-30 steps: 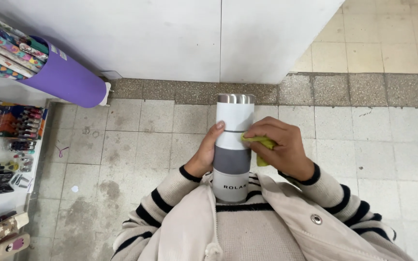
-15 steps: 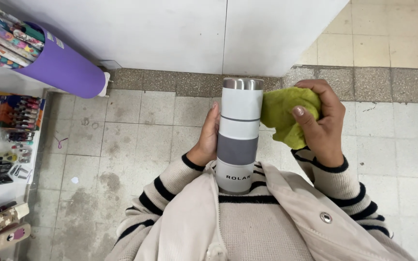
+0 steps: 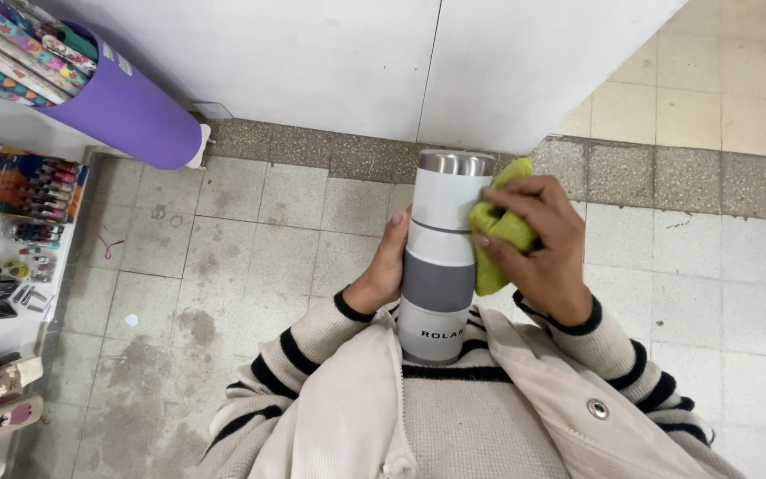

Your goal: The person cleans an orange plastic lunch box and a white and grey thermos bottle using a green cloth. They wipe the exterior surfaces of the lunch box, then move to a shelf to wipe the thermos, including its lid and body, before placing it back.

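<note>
Right hand (image 3: 538,244) clenched round green cloth (image 3: 494,239) — pressed against white flask (image 3: 441,257); left hand (image 3: 387,270) grips flask.

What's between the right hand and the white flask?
In the head view, a yellow-green cloth sits bunched between the right hand and the white flask, pressed against its upper side.

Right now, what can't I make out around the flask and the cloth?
- Head view: base of the white and grey flask is hidden against the sweater.
- Left hand: fingers wrapped behind the flask.
- Green cloth: partly covered by the right hand.
- Purple tube of paper rolls: cut off by the left edge.
</note>
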